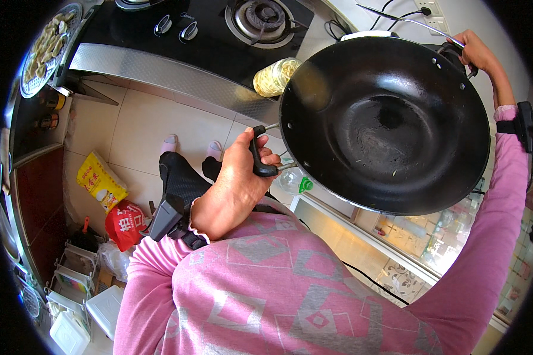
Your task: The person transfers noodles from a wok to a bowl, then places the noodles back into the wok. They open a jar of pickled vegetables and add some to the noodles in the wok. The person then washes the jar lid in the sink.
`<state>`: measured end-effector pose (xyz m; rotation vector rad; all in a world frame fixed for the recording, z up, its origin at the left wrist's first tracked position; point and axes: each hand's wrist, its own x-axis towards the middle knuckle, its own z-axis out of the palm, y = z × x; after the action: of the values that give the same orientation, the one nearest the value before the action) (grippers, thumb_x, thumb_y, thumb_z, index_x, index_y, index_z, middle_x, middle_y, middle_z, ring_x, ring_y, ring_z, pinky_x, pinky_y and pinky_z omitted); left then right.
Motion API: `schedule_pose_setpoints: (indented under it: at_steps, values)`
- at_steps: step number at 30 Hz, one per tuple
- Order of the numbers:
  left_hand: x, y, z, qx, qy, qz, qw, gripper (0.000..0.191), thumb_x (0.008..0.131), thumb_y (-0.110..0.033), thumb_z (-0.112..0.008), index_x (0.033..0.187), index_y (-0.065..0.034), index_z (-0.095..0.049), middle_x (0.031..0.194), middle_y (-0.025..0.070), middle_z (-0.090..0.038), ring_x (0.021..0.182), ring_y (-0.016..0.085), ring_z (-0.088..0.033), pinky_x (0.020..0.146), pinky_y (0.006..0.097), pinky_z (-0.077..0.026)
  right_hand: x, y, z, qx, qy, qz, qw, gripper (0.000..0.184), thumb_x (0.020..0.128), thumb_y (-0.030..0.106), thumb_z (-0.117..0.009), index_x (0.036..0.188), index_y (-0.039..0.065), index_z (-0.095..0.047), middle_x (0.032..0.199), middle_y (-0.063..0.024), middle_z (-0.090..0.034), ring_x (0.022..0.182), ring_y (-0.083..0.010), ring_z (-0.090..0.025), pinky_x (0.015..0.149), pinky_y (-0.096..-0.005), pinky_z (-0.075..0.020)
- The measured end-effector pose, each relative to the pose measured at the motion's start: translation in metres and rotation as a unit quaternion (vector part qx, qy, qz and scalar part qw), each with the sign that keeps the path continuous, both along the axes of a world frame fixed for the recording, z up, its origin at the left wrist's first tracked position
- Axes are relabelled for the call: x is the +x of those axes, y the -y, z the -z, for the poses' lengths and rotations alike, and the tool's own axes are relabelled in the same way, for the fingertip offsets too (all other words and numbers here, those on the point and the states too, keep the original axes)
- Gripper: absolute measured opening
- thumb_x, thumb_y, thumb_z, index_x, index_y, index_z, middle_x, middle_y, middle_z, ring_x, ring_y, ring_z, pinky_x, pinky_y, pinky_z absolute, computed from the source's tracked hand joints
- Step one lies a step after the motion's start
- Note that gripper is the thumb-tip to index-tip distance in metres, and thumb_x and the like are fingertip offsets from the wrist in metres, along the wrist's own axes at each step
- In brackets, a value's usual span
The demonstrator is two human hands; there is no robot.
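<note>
A large black wok point(377, 133) with two side handles is held up in front of me, to the right of the burner. Its inside looks wet, with a few small bits stuck near the bottom. My left hand point(237, 186) is closed around the near black loop handle point(258, 153). At the far rim, my right hand point(476, 49) grips the other handle point(454, 52). A thin metal utensil point(419, 24) extends leftward from my right hand; whether the fingers hold it too is unclear. Beside the wok's left rim stands a glass jar point(276, 79) of pale yellow strips.
A black gas stove point(204, 57) lies ahead, with an uncovered burner point(264, 17). Dumplings sit on a perforated tray point(37, 82) at the far left. A yellow bag point(100, 182) and a red bag point(125, 224) rest on the floor. Under the wok is a plastic bottle point(291, 179).
</note>
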<state>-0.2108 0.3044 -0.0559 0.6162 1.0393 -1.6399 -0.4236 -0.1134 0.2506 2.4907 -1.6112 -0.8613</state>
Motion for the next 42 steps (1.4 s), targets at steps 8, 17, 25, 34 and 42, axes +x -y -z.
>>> schedule_pose_setpoints:
  at_steps: [8, 17, 25, 34, 42]
  values:
    - [-0.007, -0.001, 0.003, 0.011, 0.004, 0.006, 1.0, 0.028, 0.101, -0.03, -0.048, 0.089, -0.0046, -0.048, 0.07, 0.0012, -0.04, 0.054, 0.012, -0.036, 0.048, 0.0248, -0.034, 0.006, -0.006, -0.004, -0.024, 0.008, -0.009, 1.0, 0.03, 0.061, -0.012, -0.053, 0.085, 0.002, -0.063, 0.054, -0.0004, -0.046, 0.042, -0.0105, -0.043, 0.037, -0.0279, -0.032]
    - [-0.013, -0.003, 0.004, 0.006, -0.024, 0.013, 1.0, 0.027, 0.101, -0.029, -0.048, 0.09, -0.0048, -0.047, 0.072, 0.0021, -0.042, 0.053, 0.012, -0.036, 0.049, 0.0263, -0.035, 0.017, -0.001, -0.007, -0.022, -0.041, -0.042, 0.998, 0.03, 0.058, -0.013, -0.054, 0.083, 0.002, -0.061, 0.054, -0.0002, -0.045, 0.043, -0.0103, -0.045, 0.038, -0.0284, -0.0335]
    - [-0.007, -0.003, 0.0, 0.003, -0.024, 0.003, 1.0, 0.021, 0.1, -0.027, -0.05, 0.094, -0.0073, -0.046, 0.079, 0.0035, -0.048, 0.055, 0.013, -0.037, 0.047, 0.0269, -0.038, 0.025, -0.004, -0.007, -0.072, -0.132, -0.085, 0.985, 0.036, 0.058, -0.01, -0.056, 0.09, 0.003, -0.069, 0.057, 0.0027, -0.046, 0.047, -0.0087, -0.044, 0.042, -0.0283, -0.0344]
    - [-0.001, -0.004, -0.018, 0.007, 0.063, 0.033, 0.997, 0.021, 0.099, -0.025, -0.051, 0.096, -0.0051, -0.047, 0.077, 0.0058, -0.046, 0.057, 0.013, -0.038, 0.047, 0.026, -0.036, -0.068, -0.058, 0.019, 0.039, 0.109, 0.082, 0.99, 0.048, 0.067, -0.009, -0.047, 0.109, 0.001, -0.069, 0.058, 0.0016, -0.049, 0.046, -0.008, -0.043, 0.04, -0.0257, -0.0367]
    - [0.002, -0.002, -0.022, -0.037, 0.141, 0.066, 0.987, 0.029, 0.098, -0.032, -0.053, 0.094, -0.0032, -0.05, 0.065, 0.0025, -0.039, 0.056, 0.013, -0.036, 0.05, 0.024, -0.033, -0.127, -0.092, 0.031, 0.045, 0.205, 0.129, 0.969, 0.07, 0.062, -0.012, -0.046, 0.127, 0.007, -0.064, 0.061, 0.0023, -0.049, 0.049, -0.0082, -0.044, 0.043, -0.0252, -0.0388]
